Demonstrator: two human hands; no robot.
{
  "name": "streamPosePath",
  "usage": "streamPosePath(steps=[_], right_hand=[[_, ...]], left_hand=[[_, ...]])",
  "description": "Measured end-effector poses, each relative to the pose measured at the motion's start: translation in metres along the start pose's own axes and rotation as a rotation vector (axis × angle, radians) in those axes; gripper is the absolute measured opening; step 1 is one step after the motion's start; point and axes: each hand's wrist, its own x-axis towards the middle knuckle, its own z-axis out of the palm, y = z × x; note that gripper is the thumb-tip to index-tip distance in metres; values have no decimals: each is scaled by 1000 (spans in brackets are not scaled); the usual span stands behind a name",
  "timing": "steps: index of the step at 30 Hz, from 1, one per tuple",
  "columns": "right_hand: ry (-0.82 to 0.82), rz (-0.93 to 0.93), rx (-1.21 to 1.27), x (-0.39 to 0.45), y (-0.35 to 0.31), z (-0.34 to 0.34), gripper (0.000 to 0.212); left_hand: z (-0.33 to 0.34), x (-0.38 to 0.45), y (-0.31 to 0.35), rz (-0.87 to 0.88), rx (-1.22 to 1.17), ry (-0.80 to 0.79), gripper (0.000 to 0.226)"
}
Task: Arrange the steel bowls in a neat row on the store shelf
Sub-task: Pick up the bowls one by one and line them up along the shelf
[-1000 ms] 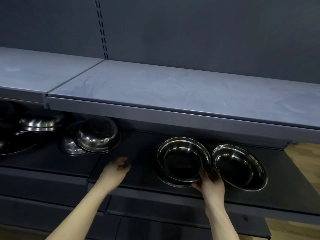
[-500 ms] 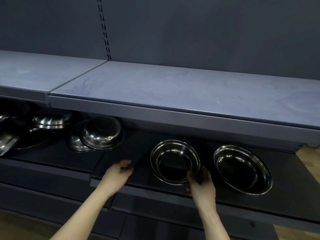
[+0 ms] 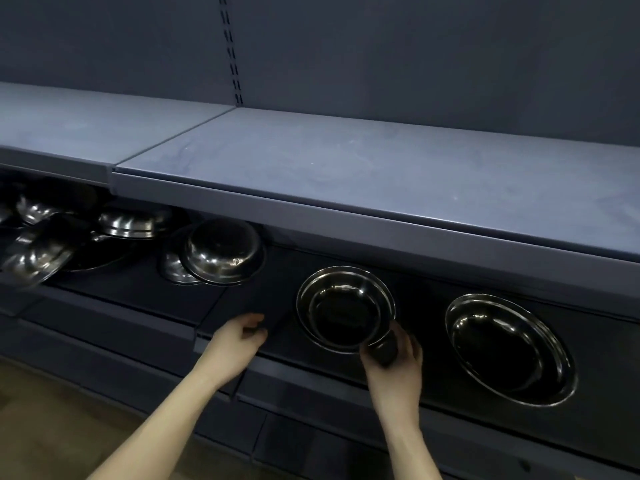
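Pinching the near rim of the steel bowl [image 3: 344,308], the right hand [image 3: 393,370] is handling something light, stiff and slippery; the left hand [image 3: 235,344] is hanging loosely curled, holding nothing.

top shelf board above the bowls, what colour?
Matte blue-grey, with faint pale scuffs: the upper shelf board, clearest in the head view.

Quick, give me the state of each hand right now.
Left hand: holds nothing, fingers loosely curled, resting on the shelf edge.
Right hand: grip on the near rim of the steel bowl.
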Motion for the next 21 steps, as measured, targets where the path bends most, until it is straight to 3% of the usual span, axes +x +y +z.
streamPosePath(steps=[3,8,15,21], right_hand=[[110,-126,-12,1,-18,3,51],[16,-150,91,-1,-55,56,35],[-309,-63,75,-6,-100,174,38],[-323,142,22,1,-112,248,57]], left_hand=[[-12,11,-4,5,-24,2,41],[-45,37,-26,12,-87,-31,39],[-135,85,-58,79,-24,40,29],[-182,128,-74,139,43,65,40]])
